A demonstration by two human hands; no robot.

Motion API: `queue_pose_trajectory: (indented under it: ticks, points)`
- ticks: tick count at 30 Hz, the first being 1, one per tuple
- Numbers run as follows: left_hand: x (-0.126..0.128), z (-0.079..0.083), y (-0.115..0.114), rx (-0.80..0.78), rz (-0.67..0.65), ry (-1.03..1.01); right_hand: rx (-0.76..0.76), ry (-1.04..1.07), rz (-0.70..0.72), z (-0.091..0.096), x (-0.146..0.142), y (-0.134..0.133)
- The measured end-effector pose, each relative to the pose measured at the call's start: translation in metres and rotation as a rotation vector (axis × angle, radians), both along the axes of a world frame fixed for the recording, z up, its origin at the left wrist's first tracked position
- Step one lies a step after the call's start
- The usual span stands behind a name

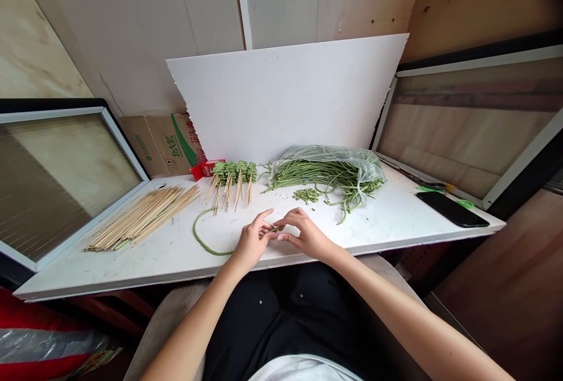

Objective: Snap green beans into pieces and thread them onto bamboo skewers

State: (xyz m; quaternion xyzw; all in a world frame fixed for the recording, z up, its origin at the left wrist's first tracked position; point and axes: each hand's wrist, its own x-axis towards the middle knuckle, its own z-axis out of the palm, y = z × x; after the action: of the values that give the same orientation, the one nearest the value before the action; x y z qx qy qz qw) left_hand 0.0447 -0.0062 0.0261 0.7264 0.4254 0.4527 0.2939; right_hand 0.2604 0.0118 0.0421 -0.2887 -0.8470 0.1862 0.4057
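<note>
Left hand (253,241) and right hand (309,234) meet by the table (396,223)'s near edge, fingers pinched narrow on 1 end of a long green bean (203,242), seemingly to steady it, its tail looping left toward the bare skewers (141,217)

Single view: the camera sits on my head, facing forward and down at close range. It covers the white worktop (396,223) from near edge to far edge; my left hand (251,241) and right hand (308,234) sit mid-frame at the near edge.
</note>
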Motion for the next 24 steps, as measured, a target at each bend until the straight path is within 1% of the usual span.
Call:
queue_pose_trajectory:
  ticks: [3,7,12,14,18,24]
  points:
    - [0.0,0.001,-0.001,0.03,-0.011,0.06,0.026,0.028,-0.027,-0.002,-0.004,-0.002]
    - [-0.003,-0.001,0.001,0.092,0.06,0.144,0.044,0.089,-0.105,-0.002,0.0,0.004]
    - [-0.001,0.005,-0.004,0.235,0.071,0.171,0.067,0.09,-0.078,0.001,0.001,0.003]
    - [0.002,0.008,-0.008,0.258,0.066,0.187,0.064,0.096,-0.078,0.001,-0.002,0.0]
    - [0.007,0.011,-0.012,0.252,0.057,0.225,0.024,0.119,-0.079,-0.003,-0.007,-0.006]
    - [0.011,0.006,-0.014,0.221,0.039,0.179,-0.105,0.182,-0.041,-0.012,-0.012,-0.009]
